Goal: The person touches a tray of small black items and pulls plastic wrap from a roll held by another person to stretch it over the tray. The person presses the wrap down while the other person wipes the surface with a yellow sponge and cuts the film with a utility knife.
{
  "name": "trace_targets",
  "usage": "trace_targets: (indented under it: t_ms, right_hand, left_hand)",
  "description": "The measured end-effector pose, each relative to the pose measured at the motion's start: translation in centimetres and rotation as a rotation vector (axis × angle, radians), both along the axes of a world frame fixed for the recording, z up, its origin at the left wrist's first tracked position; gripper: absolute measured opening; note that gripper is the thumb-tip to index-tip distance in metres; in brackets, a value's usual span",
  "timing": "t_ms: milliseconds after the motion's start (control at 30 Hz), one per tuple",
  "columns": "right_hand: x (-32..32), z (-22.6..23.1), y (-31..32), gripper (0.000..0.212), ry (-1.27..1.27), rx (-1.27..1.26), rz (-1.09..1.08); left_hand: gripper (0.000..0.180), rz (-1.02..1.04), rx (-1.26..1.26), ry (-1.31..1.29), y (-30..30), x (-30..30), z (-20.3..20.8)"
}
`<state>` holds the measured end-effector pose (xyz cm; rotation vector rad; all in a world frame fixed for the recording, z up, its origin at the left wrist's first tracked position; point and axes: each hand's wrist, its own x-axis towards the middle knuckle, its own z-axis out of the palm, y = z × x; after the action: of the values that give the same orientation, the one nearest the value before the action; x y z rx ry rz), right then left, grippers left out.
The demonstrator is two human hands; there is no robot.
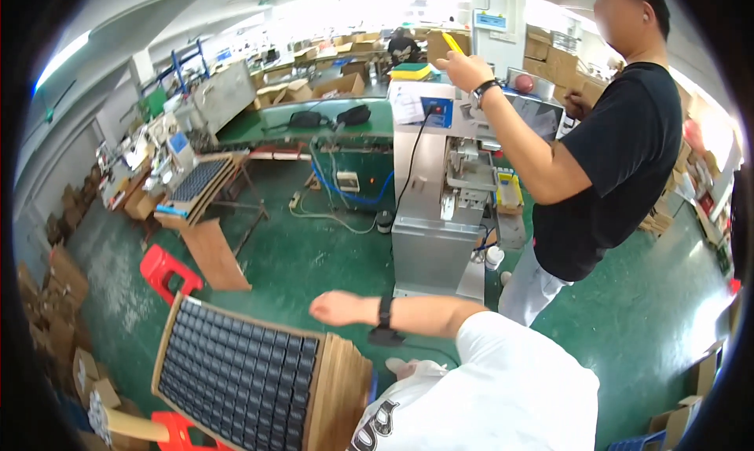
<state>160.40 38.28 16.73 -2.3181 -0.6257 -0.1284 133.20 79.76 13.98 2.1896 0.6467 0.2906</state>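
Note:
My right arm, in a white short sleeve, reaches leftward across the lower middle of the view. At its end my right hand (339,307) hangs in the air with its fingers curled in, and nothing shows sticking out of it. A black band (385,313) circles that wrist. Nearest to the hand is a tray (236,370) of small black square pieces in close rows, on top of a brown stack (339,388). The hand appears beyond the tray's far right corner and does not visibly touch it. My left hand is out of view.
Red stools (167,270) stand beside and under the stack. A grey machine cabinet (436,254) is ahead, with a green bench (361,121) behind. At right, a co-worker in a black shirt (620,160) holds a yellow object (452,42). Cardboard boxes (67,282) line the left.

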Motion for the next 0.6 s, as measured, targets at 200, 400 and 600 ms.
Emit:
trace_targets:
  t_ms: [200, 400, 600]
  right_hand:
    - [0.8, -1.5, 8.4, 0.033, -0.233, 0.071, 0.051]
    - [-0.3, -2.4, 8.8, 0.039, -0.258, 0.057, 0.135]
    - [-1.1, 0.8, 7.8, 0.042, -0.110, 0.096, 0.192]
  left_hand:
    - [0.070, 0.128, 0.397, 0.091, 2.6, 1.9, -4.9]
    - [0.069, 0.142, 0.561, -0.008, 5.2, 2.1, -12.4]
    - [0.049, 0.040, 0.599, -0.048, -5.0, 2.5, 3.4]
